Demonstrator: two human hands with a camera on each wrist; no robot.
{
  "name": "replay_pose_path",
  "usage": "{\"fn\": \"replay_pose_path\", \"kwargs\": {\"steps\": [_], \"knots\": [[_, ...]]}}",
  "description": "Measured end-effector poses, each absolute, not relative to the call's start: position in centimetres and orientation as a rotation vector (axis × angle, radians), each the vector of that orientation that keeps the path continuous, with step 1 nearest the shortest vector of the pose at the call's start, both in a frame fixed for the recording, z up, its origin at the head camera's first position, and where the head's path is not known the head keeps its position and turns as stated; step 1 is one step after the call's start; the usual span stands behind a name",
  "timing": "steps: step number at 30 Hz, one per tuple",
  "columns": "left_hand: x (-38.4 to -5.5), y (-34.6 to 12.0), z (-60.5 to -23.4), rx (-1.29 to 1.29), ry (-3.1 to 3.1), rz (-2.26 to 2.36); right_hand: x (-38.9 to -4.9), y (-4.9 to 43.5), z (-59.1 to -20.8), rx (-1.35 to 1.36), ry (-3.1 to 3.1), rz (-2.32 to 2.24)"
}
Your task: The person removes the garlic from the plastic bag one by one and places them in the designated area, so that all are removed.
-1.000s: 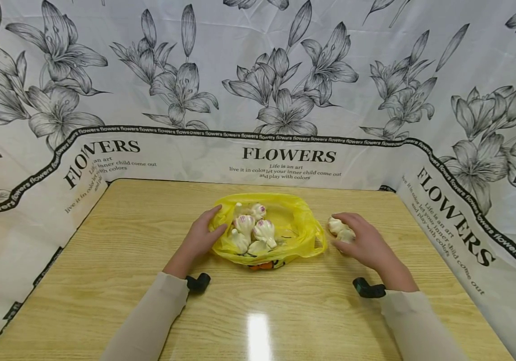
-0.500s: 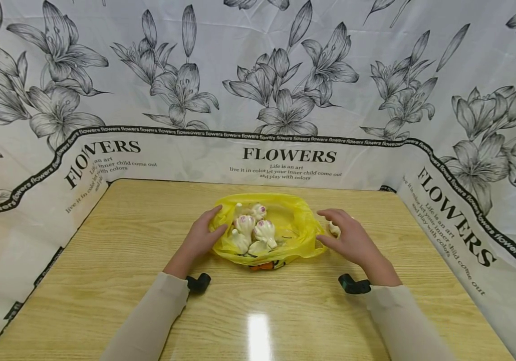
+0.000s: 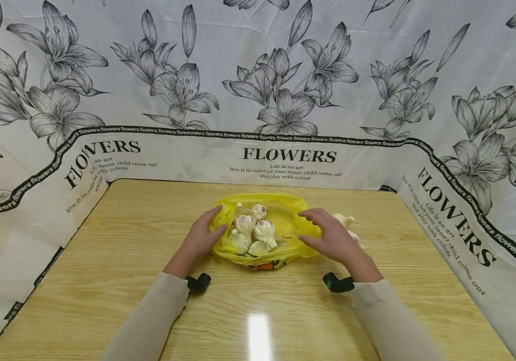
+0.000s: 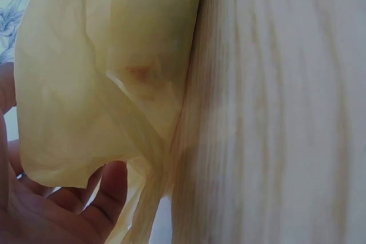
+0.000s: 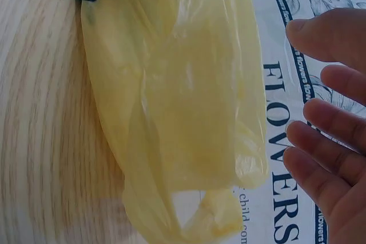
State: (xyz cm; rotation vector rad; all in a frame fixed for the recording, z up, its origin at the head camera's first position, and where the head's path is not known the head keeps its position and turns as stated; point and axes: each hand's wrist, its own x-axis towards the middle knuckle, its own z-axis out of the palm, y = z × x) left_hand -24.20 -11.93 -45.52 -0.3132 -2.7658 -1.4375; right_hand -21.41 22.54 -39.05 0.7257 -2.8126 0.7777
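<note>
In the head view a yellow plastic bag [image 3: 285,250] lies mid-table with its mouth spread open. Several white garlic bulbs [image 3: 264,231] with pinkish-purple streaks sit in its left half. My left hand [image 3: 198,234] holds the bag's left edge; in the left wrist view its fingers [image 4: 111,190] curl at the plastic. Over the bag's right rim hovers my right hand [image 3: 330,238], fingers spread. Nothing shows between the fingers [image 5: 320,127] in the right wrist view. Garlic bulbs outside the bag [image 3: 342,219] lie just right of that hand, partly hidden by it.
The wooden table [image 3: 104,281] carries the bag and the loose garlic. A white floral cloth [image 3: 285,160] printed with FLOWERS borders its back and sides. Dark wrist mounts [image 3: 339,283] sit beneath both wrists.
My right hand has moved left, from beside the loose garlic bulbs to above the bag's right rim, uncovering part of those bulbs. The left hand and the bagged garlic have stayed put.
</note>
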Motion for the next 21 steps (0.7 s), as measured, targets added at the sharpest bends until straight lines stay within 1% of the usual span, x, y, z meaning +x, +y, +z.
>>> {"fn": "replay_pose_path", "kwargs": {"steps": [21], "knots": [[-24.2, -12.0, -45.6, -0.314, -2.763, -1.439, -21.9, 19.5, -40.2, 0.833, -2.798, 0.853]]}}
